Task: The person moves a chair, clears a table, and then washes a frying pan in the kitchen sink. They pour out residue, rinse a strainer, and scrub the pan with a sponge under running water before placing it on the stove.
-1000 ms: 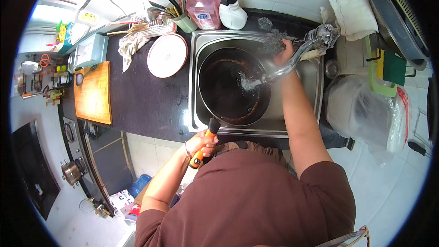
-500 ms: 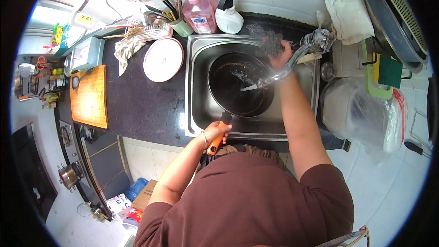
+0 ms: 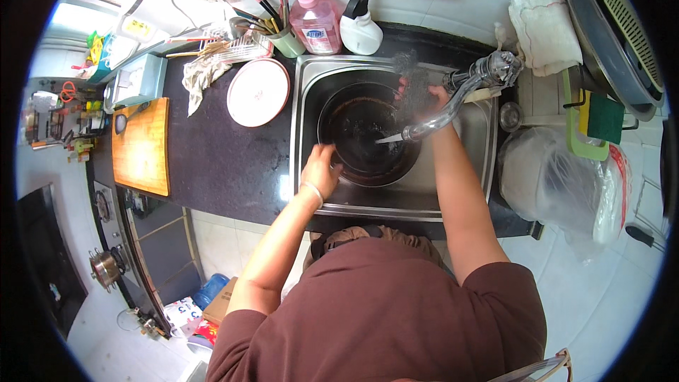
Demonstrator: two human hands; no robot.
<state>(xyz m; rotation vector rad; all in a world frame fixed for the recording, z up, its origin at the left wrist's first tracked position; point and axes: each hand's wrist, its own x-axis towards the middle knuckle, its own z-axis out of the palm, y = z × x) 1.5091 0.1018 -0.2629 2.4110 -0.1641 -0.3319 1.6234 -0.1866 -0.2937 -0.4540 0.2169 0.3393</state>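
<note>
Mesh, blurred, sits grasped in my right hand; my left hand, grip unclear, overlaps the pan; sink shows room rightward.

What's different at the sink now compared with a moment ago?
The left hand has moved forward to the near-left rim of the dark pan; the orange handle it gripped no longer shows. The right hand, holding a mesh scrubber, has come slightly nearer the person. The tap still runs into the pan, which remains in the sink.
</note>
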